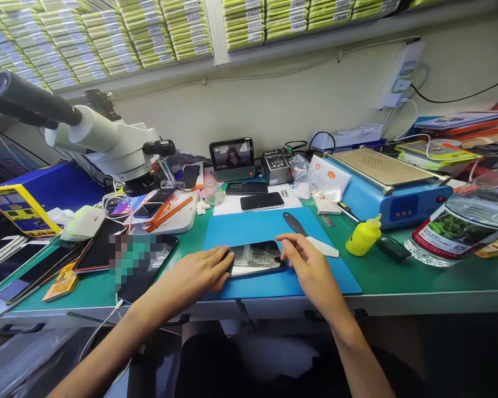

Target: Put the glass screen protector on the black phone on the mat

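A smartphone [255, 258] with a dark, reflective face lies crosswise on the blue work mat [224, 229]. My left hand [207, 268] is closed on its left end, the fingers together and partly over the face. At the other end, my right hand [305, 262] has its index finger and thumb against the phone's right corner and edge, the other fingers curled. Just behind the right hand lies a spatula [321, 247] with a dark handle and a pale blade. Another phone [262, 201] rests on a white sheet beyond the mat.
At left stands a microscope [108, 143] above stacked phones and parts. A small screen [232, 159] stands by the wall. To the right are a yellow squeeze bottle [363, 236], a blue heating plate unit [392, 193] and a large plastic bottle [456, 229]. Yellow packets [188, 27] fill the shelf.
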Demonstrator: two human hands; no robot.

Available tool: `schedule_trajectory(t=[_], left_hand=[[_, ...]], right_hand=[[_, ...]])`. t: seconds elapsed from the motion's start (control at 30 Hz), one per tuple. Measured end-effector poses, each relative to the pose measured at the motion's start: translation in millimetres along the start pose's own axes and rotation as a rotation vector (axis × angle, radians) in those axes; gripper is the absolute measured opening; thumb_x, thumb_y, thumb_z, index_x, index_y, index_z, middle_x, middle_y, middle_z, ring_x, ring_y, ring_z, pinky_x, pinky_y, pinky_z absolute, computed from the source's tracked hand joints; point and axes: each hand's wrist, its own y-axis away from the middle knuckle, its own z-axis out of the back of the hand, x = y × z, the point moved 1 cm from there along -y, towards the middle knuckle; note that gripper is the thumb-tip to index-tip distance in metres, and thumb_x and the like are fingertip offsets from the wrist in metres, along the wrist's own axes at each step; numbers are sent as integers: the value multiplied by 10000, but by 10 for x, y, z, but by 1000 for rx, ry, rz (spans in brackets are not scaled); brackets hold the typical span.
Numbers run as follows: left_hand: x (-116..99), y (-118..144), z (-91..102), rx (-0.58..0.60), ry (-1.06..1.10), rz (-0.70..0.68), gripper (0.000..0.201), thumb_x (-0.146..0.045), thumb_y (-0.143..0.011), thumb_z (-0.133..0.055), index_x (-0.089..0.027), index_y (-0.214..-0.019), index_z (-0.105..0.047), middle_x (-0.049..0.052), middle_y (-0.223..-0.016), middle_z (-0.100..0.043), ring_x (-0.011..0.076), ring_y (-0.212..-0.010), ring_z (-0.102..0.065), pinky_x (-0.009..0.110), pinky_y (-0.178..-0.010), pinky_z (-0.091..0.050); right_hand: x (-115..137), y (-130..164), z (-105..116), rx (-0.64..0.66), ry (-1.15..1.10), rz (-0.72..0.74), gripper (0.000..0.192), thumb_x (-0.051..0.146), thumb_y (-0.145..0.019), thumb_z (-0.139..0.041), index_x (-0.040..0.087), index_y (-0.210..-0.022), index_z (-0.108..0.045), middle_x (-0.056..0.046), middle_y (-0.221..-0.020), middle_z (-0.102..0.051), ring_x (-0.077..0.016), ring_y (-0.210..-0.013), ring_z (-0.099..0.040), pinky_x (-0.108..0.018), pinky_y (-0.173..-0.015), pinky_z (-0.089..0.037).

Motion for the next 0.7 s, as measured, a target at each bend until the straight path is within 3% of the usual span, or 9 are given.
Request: schedule_trajectory(t=[0.33, 0.5, 0.7], left_hand=[[97, -3, 119, -1, 170, 46, 374, -253, -1106, -500, -192, -1436, -665, 120, -1458, -725, 267, -1312, -727, 414, -1137, -587], [161, -42, 164, 2, 325, 172, 404, -322, -1116, -437, -223, -1394, -713, 74, -1382, -775, 259, -1246, -759, 407, -1102, -598], [275, -61, 126, -25, 577, 337, 484, -452, -1139, -367, -234, -1320, -761, 51, -1314, -807, 244, -1198, -767, 356, -1053, -597]], right_hand=[[-27, -1, -4, -67, -19, 13, 403, 569, -1001, -581, 260, -1218, -721, -43, -955, -685, -225, -896, -646, -341, -774, -526], [-30, -7, -7, -119, -34, 24, 434, 585, -988, -580, 260, -1252, -696, -57, -1010, -680, -247, -967, -650, -368, -844, -543], [-26, 5, -8, -153, -45, 18, 453, 572, -989, -575, 255, -1297, -676, -55, -1029, -671, -237, -934, -638, -359, -805, -540]])
